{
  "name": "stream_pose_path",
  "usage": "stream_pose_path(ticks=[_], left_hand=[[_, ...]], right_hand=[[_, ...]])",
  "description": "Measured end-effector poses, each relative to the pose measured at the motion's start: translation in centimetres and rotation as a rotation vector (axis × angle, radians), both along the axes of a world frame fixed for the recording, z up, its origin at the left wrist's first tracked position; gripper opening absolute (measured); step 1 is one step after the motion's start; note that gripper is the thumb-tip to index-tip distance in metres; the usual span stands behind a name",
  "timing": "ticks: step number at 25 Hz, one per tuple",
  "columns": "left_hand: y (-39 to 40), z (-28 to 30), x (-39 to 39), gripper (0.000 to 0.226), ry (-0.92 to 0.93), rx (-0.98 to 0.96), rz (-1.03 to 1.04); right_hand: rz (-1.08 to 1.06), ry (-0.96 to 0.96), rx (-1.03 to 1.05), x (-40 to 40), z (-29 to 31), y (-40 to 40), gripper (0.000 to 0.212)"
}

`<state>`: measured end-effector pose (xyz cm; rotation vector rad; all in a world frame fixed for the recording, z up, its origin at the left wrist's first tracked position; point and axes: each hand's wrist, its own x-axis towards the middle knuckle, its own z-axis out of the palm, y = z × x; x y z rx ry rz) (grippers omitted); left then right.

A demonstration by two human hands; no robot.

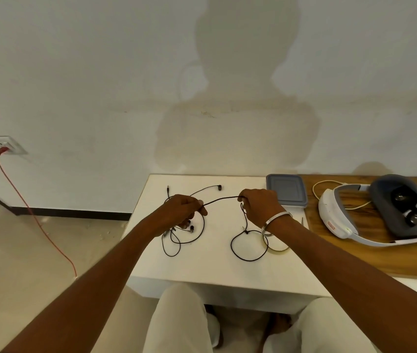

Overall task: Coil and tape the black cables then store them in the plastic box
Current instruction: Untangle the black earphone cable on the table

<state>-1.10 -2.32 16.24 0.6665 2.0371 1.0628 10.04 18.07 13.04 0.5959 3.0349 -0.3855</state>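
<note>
Cable (221, 198) stretched above the table (210, 266), pinched by left hand (180, 211) and right hand (260, 206), box (287, 191) shut at far right edge.

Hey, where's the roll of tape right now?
The tape roll lies flat on the white table, under the right wrist, touching the cable loop.

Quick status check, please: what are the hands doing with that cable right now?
Left hand and right hand both pinching thin black cable, stretched between them. Lidded grey plastic box waiting behind. Nothing blocking.
</note>
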Motion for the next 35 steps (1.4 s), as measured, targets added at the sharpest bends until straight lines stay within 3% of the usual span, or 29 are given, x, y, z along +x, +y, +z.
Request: stream_pose_path(ticks=[3,6,9,11,15,18,23,26,29,30,33,35], left_hand=[[0.5,0.0,0.6,0.029,-0.006,0.025,-0.061],[1.2,-0.1,1.1,0.027,0.049,0.017,-0.103],[1.9,0.2,1.6,0.027,0.073,0.006,-0.126],[2.1,0.3,1.8,0.028,0.063,-0.004,-0.131],[1.3,0.4,1.6,0.030,0.001,0.021,-0.109],[0.6,0.6,1.2,0.028,-0.010,0.047,-0.120],[0.3,1.3,1.1,0.028,-0.025,0.067,-0.152],[0.7,1.2,1.5,0.028,0.004,0.075,-0.122],[1.6,1.1,2.3,0.028,0.041,0.083,-0.124],[1.9,1.0,2.5,0.028,0.062,0.082,-0.132],[2.0,1.0,2.6,0.032,0.107,0.083,-0.164],[1.8,0.9,2.4,0.035,0.126,0.069,-0.159]], right_hand=[[0.003,-0.098,-0.103,0.4,-0.4,-0.8,0.048],[0.213,-0.034,-0.216,0.8,-0.3,-2.1,0.069],[0.335,0.036,-0.265,0.2,0.1,-3.3,0.039],[0.344,-0.005,-0.180,-0.2,0.6,-3.3,0.024],[0.263,0.040,0.071,-0.2,0.5,-1.9,0.033],[0.099,0.062,0.097,0.2,-0.1,-0.2,0.036],[-0.043,-0.115,0.124,1.0,-0.9,1.3,0.037],[-0.047,-0.238,-0.038,1.0,-0.9,0.9,0.041],[0.174,-0.129,-0.380,1.1,-0.2,-0.9,0.076],[0.260,-0.083,-0.447,1.0,0.0,-1.7,0.078],[0.356,0.042,-0.407,0.1,0.6,-3.1,0.030],[0.355,0.059,-0.287,-0.2,1.1,-3.1,0.016]])
